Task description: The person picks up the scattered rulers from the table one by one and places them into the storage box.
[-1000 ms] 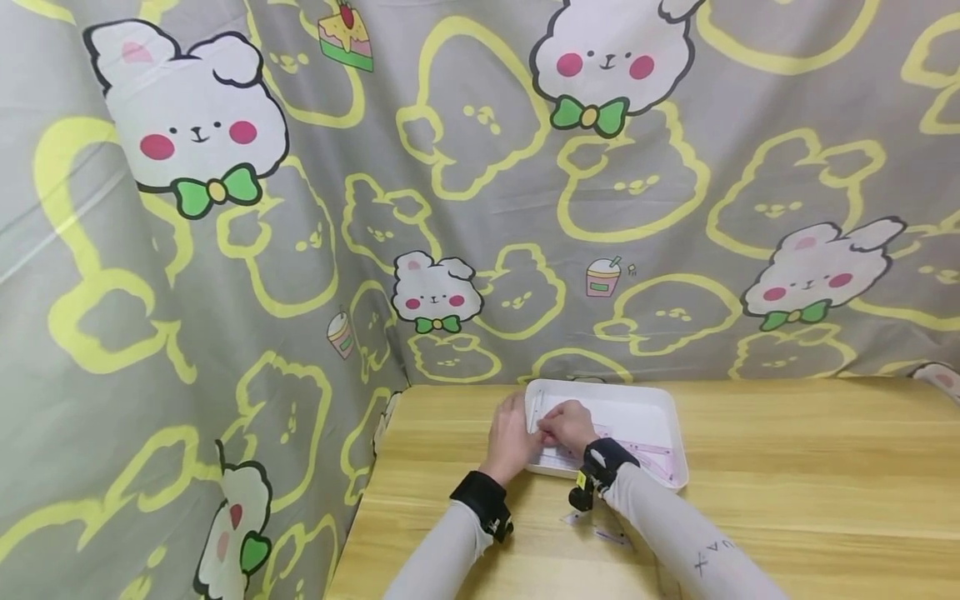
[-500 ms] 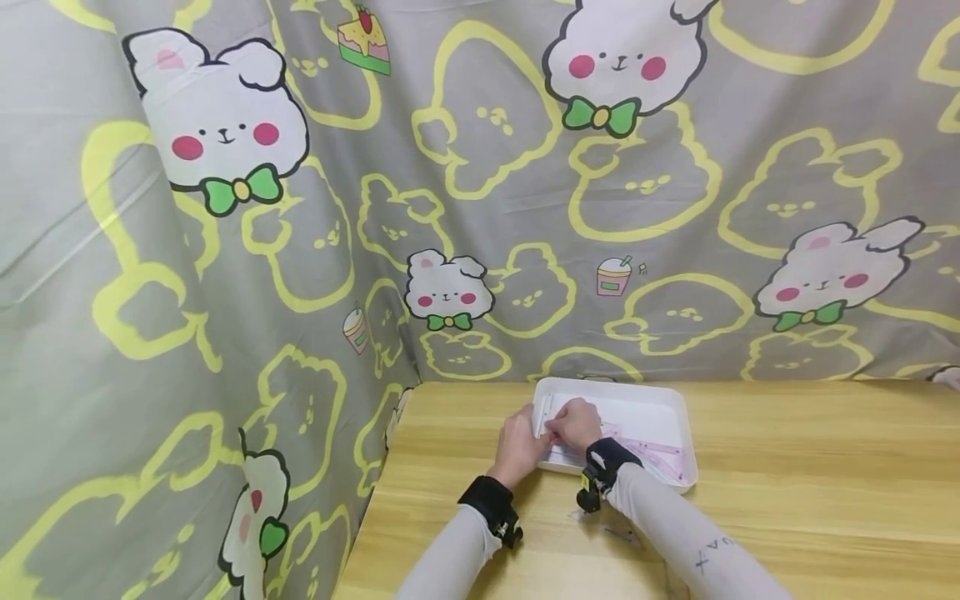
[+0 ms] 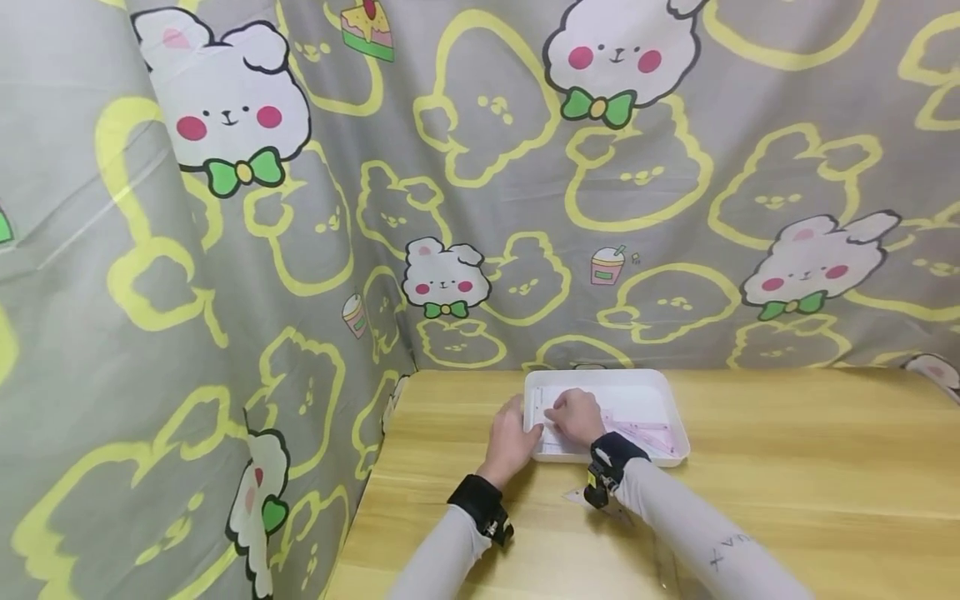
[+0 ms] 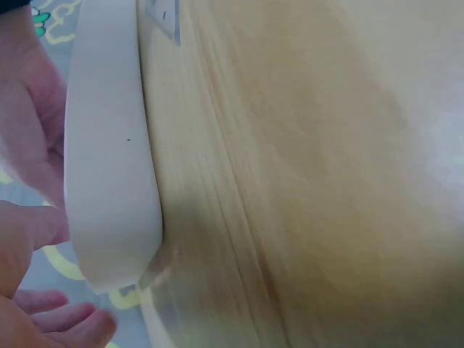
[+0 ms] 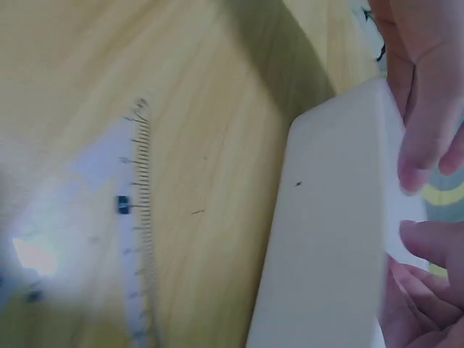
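Well, tray in the head view: we see a shallow white tray (image 3: 636, 400), smooth and round-cornered, on the wood-grained table (image 3: 795, 475), close to the hanging cloth (image 3: 487, 146).
Cloth: grey, softly creased, printed with yellow outlines and white rabbit heads.
Pink plastic pieces: we find these thin, see-through, straight-edged pink plastic pieces (image 3: 648, 435) lying inside the tray, to the right; a narrow pale strip (image 3: 537, 402) lies near its left wall.
Left hand: the left hand (image 3: 510, 442) straddles the tray's left wall, thumb over the rim, fingers outside.
Right hand: the right hand (image 3: 579, 418) is over the tray's left part, fingers bunched; we cannot tell whether it pinches anything.
Clear flat piece: on the table before the tray, we see a clear flat piece (image 3: 576, 497), partly hidden by the right wristband (image 3: 617, 454).
Tray wall in the left wrist view: matte, gently curved, with one dark speck (image 4: 129, 140).
Left fingers: loosely bent, we see them gripping nothing.
Ruler in the right wrist view: a clear ruler (image 5: 138, 246) with black marks lies flat on the table; glare whitens its surroundings.
Right thumb: straight, above the tray's inside, apart from the left hand's.
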The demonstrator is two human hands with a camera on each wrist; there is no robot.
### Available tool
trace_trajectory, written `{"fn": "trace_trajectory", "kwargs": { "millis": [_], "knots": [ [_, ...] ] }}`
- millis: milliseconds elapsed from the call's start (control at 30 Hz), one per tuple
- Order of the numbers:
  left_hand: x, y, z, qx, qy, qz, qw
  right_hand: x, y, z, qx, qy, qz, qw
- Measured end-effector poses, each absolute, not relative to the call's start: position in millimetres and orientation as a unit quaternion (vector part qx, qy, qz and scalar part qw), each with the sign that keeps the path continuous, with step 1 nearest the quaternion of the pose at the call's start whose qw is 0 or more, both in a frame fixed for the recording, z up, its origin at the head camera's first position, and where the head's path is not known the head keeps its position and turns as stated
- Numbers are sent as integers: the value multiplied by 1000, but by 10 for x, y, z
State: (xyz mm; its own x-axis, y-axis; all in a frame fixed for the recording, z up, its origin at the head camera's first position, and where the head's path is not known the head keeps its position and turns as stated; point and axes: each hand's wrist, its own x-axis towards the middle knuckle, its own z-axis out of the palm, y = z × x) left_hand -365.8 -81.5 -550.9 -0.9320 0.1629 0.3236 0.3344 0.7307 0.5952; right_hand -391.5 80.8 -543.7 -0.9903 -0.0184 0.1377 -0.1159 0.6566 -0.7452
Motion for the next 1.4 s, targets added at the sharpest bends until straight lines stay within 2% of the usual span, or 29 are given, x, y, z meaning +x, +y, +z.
{"fn": "trace_trajectory", "kwargs": {
  "millis": [200,300,367,600,700,800,1033,1200,1400],
  "knots": [
    [-3476,-862,-5404,-180,-912,-320,183,-3703,1038,-5198,88,-873,478,47],
    [-3348,-844,-5386,-212,-900,-331,188,-3517,1190,-5127,113,-868,482,42],
    [-3267,-825,-5361,-231,-896,-339,170,-3405,1275,-5098,130,-866,481,38],
    [-3029,-573,-5279,-318,-902,-290,34,-3015,1705,-5041,148,-870,469,34],
    [-2934,-388,-5284,-339,-902,-266,4,-2860,1943,-5049,141,-889,435,31],
    [-2820,-180,-5313,-330,-907,-262,-20,-2711,2154,-5122,111,-911,396,23],
    [-2531,304,-5430,-233,-943,-234,-49,-2422,2335,-5422,53,-922,383,-23],
    [-2377,536,-5441,-227,-961,-148,-53,-2293,2286,-5531,35,-921,387,-24],
    [-2343,582,-5480,-212,-969,-103,-66,-2308,2170,-5568,31,-934,355,-7]
  ]
}}
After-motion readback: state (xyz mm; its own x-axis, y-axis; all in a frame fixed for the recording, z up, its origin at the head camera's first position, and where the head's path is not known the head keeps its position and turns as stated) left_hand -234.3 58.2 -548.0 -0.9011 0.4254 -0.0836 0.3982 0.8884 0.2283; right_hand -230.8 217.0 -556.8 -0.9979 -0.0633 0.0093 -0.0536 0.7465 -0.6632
